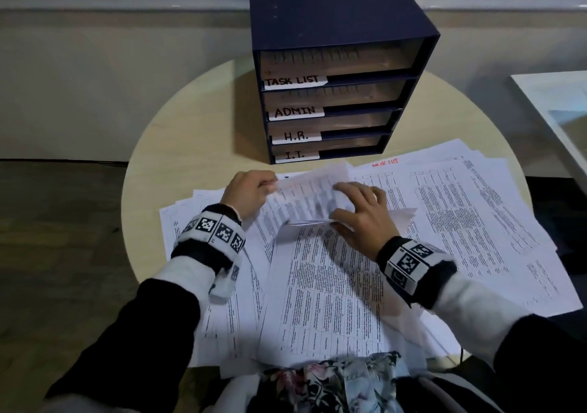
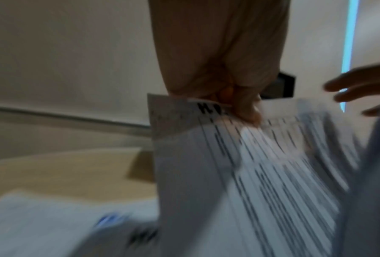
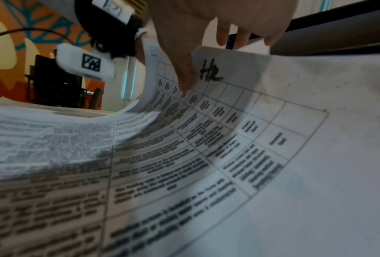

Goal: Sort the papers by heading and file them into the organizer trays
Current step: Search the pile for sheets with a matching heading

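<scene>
A dark blue organizer (image 1: pixel 333 15) stands at the back of the round table, its trays labelled TASK LIST, ADMIN, H.R. (image 1: pixel 295 136) and I.T. Printed papers (image 1: pixel 460 222) lie spread in front of it. My left hand (image 1: pixel 251 193) pinches the top edge of a raised sheet (image 1: pixel 308 196). The left wrist view shows that sheet (image 2: pixel 206 156) headed H.R. under my left hand (image 2: pixel 239 104). My right hand (image 1: pixel 362 212) holds a curled sheet (image 3: pixel 228 121) marked HR between thumb and fingers (image 3: pixel 206 57). I cannot tell whether both hands hold one sheet.
The light wood table (image 1: pixel 197 120) shows bare at the left of the organizer. A white surface (image 1: pixel 556 104) juts in at the right. Floral fabric (image 1: pixel 333 381) lies over my lap at the near edge. Loose sheets overhang the table's right and near sides.
</scene>
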`<state>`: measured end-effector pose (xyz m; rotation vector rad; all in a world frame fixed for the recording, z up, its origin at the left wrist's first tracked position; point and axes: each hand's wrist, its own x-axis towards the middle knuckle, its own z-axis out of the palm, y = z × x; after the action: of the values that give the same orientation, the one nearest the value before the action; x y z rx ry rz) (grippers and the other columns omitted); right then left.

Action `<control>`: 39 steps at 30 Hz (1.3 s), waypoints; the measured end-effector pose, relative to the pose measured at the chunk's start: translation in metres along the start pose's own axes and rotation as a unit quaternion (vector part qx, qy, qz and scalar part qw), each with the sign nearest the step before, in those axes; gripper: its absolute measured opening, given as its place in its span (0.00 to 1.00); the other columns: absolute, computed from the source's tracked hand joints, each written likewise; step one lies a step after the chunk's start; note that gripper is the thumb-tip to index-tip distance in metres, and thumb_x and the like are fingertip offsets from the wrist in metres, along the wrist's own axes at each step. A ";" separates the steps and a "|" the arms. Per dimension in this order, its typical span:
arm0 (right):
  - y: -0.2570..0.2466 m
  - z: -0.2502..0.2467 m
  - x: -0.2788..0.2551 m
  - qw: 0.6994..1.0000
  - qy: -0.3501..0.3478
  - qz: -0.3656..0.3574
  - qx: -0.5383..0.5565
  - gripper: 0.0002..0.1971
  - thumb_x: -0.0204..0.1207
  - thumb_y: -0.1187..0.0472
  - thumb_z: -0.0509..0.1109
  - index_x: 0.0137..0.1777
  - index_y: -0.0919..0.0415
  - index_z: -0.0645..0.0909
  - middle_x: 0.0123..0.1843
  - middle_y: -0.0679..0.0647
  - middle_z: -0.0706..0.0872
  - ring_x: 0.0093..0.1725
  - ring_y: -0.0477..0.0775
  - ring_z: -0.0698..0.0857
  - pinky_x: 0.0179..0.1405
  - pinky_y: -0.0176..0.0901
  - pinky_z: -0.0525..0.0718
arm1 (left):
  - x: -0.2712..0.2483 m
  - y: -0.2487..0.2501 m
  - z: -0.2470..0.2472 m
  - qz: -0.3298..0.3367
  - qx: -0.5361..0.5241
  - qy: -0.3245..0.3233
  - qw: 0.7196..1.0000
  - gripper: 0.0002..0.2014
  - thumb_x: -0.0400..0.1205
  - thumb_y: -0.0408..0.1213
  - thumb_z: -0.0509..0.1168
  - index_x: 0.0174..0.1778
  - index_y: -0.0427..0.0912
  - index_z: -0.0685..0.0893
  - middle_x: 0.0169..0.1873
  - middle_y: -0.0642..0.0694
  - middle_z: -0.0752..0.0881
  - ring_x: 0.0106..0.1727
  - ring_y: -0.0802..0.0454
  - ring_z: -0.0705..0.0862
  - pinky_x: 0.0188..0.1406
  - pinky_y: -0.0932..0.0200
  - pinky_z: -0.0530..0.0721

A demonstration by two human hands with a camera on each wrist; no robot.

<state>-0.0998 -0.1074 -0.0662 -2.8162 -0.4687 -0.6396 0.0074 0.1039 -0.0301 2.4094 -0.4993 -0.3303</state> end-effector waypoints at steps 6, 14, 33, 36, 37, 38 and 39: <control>-0.006 0.002 0.012 0.999 -0.028 -0.005 -0.046 0.10 0.52 0.57 0.83 0.34 0.53 0.88 0.61 0.62 0.86 0.64 0.60 0.77 0.67 0.62 0.62 | 0.013 0.055 0.009 0.098 0.060 -0.124 0.986 0.09 0.80 0.38 0.66 0.40 0.39 0.88 0.34 0.46 0.85 0.40 0.49 0.81 0.47 0.57 0.78; 0.010 0.000 0.000 0.988 -0.045 0.144 0.042 0.11 0.61 0.70 0.80 0.42 0.58 0.89 0.53 0.58 0.90 0.51 0.62 0.89 0.56 0.76 0.71 | -0.011 0.013 0.035 -0.167 -0.347 -0.122 0.915 0.35 0.63 0.71 0.58 0.45 0.42 0.86 0.46 0.40 0.85 0.50 0.46 0.82 0.55 0.55 0.77; 0.059 -0.006 -0.034 0.754 -0.092 0.620 0.196 0.27 0.73 0.60 0.73 0.70 0.68 0.71 0.66 0.65 0.79 0.67 0.63 0.77 0.66 0.52 0.73 | -0.003 0.002 0.077 -0.159 -0.124 0.063 0.977 0.26 0.84 0.26 0.53 0.75 0.56 0.69 0.72 0.40 0.63 0.73 0.42 0.68 0.71 0.54 0.68; 0.056 -0.003 -0.042 0.760 -0.068 0.608 0.219 0.18 0.71 0.65 0.72 0.62 0.63 0.80 0.57 0.61 0.85 0.55 0.59 0.82 0.58 0.49 0.78 | -0.001 0.007 0.080 -0.152 -0.034 0.055 0.986 0.24 0.83 0.28 0.51 0.67 0.58 0.79 0.78 0.46 0.58 0.80 0.42 0.56 0.80 0.44 0.56; 0.055 -0.003 -0.044 0.760 -0.049 0.606 0.228 0.16 0.70 0.66 0.71 0.60 0.61 0.81 0.55 0.60 0.85 0.53 0.58 0.82 0.57 0.49 0.80 | -0.002 0.009 0.080 -0.136 0.009 0.043 0.990 0.24 0.83 0.29 0.52 0.68 0.60 0.78 0.81 0.48 0.54 0.82 0.44 0.50 0.82 0.43 0.49; 0.053 -0.002 -0.046 0.762 -0.025 0.601 0.238 0.15 0.71 0.68 0.70 0.58 0.61 0.82 0.52 0.59 0.86 0.51 0.57 0.82 0.55 0.46 0.81 | -0.003 0.011 0.080 -0.114 0.049 0.026 0.992 0.24 0.83 0.30 0.52 0.70 0.61 0.76 0.82 0.49 0.49 0.83 0.45 0.44 0.81 0.43 0.41; 0.051 -0.004 -0.047 0.762 0.001 0.599 0.248 0.13 0.72 0.70 0.69 0.56 0.62 0.82 0.49 0.57 0.85 0.49 0.54 0.81 0.50 0.41 0.80 | -0.004 0.013 0.080 -0.088 0.082 0.009 0.993 0.24 0.83 0.33 0.53 0.71 0.61 0.74 0.83 0.50 0.46 0.83 0.47 0.39 0.80 0.43 0.35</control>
<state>-0.1235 -0.1680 -0.0914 -1.9719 0.9842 -0.1542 -0.0281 0.0520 -0.0822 2.6221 -0.3165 -0.3547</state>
